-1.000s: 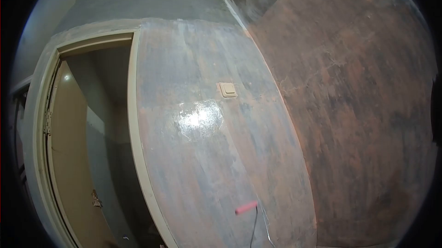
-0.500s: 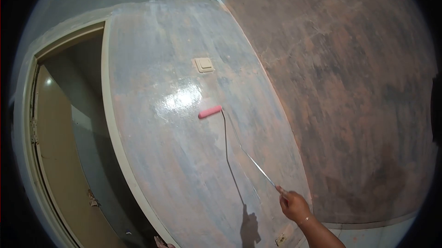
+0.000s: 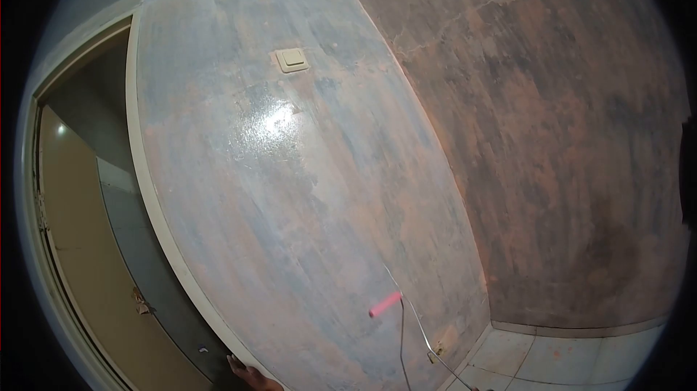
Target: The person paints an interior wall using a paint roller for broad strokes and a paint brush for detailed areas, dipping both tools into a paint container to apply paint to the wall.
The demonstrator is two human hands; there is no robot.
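Observation:
A paint roller with a pink sleeve (image 3: 385,304) is at the lower part of the patchy grey and pinkish wall (image 3: 319,195). Its thin bent metal rod (image 3: 419,322) runs down to the right and leaves the picture at the bottom edge. The grip end and my right hand are out of view below. At the bottom left, my left hand (image 3: 254,375) rests by the cream door frame (image 3: 170,253), fingers stretched out along its edge, holding nothing visible.
A light switch (image 3: 292,60) sits higher on the wall, above a wet, shiny patch (image 3: 270,126). Left of it is a doorway with a door (image 3: 80,238). A brown wall (image 3: 530,137) meets this one in a corner, above white floor tiles (image 3: 559,358). A small socket-like fitting (image 3: 437,352) is low down.
The roller has moved down the wall and to the right, away from the shiny patch. My right hand, earlier gripping its handle, has dropped out of view. The view has tilted down slightly.

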